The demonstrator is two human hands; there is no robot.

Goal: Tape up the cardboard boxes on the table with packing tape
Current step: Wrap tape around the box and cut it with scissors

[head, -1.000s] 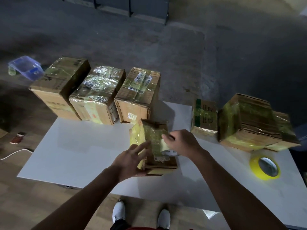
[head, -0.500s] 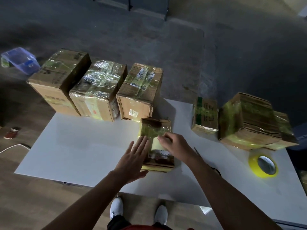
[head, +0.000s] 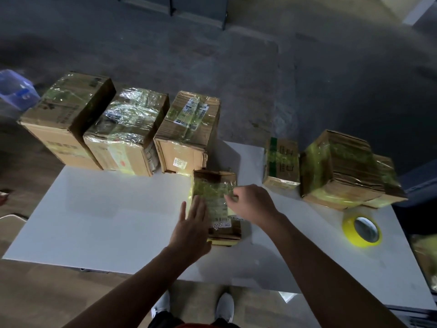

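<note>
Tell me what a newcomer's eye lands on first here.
The two hands at the middle of the table: the left hand lies flat on a small box wrapped in yellowish tape, while the right hand pinches its right edge. Next, the bright yellow tape roll lying at the table's right, and the row of three taped boxes along its far left edge.

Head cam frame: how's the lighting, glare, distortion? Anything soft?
Head view: dim overall, floor near black, white table the brightest surface; specular glare on the tape wrap of the second box from left; fisheye bends the table edges; blue container at the left edge is soft; small box, left hand and right hand read sharp.
</note>
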